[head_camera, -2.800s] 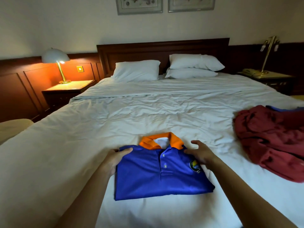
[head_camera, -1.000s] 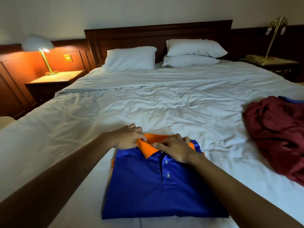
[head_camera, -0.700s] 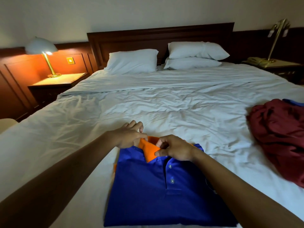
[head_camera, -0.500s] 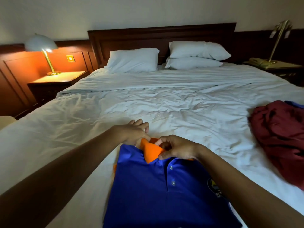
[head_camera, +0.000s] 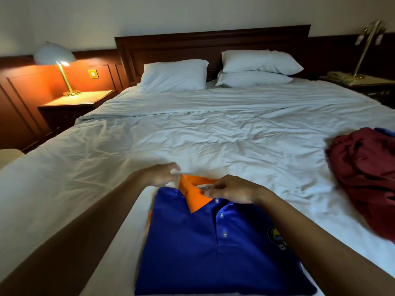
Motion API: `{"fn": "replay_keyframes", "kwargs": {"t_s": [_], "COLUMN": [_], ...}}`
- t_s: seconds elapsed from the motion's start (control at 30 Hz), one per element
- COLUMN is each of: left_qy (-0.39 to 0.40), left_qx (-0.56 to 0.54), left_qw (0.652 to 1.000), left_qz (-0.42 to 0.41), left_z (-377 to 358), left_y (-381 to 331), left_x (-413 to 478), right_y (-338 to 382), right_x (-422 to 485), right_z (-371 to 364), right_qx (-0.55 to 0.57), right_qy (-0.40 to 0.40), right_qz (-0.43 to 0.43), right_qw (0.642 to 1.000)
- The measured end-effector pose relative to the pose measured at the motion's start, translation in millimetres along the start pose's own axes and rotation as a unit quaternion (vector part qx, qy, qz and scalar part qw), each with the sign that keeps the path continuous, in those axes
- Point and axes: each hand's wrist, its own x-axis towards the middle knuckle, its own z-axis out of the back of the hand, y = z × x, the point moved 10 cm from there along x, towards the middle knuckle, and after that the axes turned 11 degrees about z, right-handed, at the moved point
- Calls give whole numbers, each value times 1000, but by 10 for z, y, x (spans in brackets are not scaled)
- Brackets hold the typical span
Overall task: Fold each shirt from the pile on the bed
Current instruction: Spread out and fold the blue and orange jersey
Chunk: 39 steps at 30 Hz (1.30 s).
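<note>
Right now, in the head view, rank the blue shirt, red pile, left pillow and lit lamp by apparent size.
1. Blue shirt, nearest the camera.
2. Red pile, cut off by the frame edge.
3. Left pillow.
4. Lamp.
The last two sit far back, so they look small.

Dark wooden headboard (head_camera: 211, 42), single white pillow (head_camera: 174, 75) beside two stacked white pillows (head_camera: 256, 69); lit brass lamp with pale dome shade (head_camera: 56, 60) on wooden nightstand (head_camera: 79, 101), square yellow wall plate (head_camera: 93, 73) behind; unlit brass lamp (head_camera: 367, 48) and pale telephone (head_camera: 339, 76) at right
</note>
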Motion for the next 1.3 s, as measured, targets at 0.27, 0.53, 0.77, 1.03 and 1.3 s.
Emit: {"fn": "replay_keyframes", "kwargs": {"t_s": [0.27,0.53,0.77,1.03,1.3], "left_qy": [-156,-216,-279,-160,-201], "left_qx": [-113,-311,-213,-27,-156], "left_qw": [978,924,936,982,967], "left_qz": [74,51,-17,-93,21], "left_z": [-237,-193,-118,-297,-160], "left_y": [579,704,514,-279,-159], "left_x": [-221,-234,-287,-151,-52], "right_y": [143,232,312,-602,-143], "right_x": [144,195,-17,-472,-183], "right_z": [-65,-50,166,512,602], "right_qx": [-80,188,6,-99,-334], "right_qy": [-118,-153,-187,-228,-175], "right_qz": [-48,-35,86,-137,-151], "right_qw": [989,969,978,959,914]}}
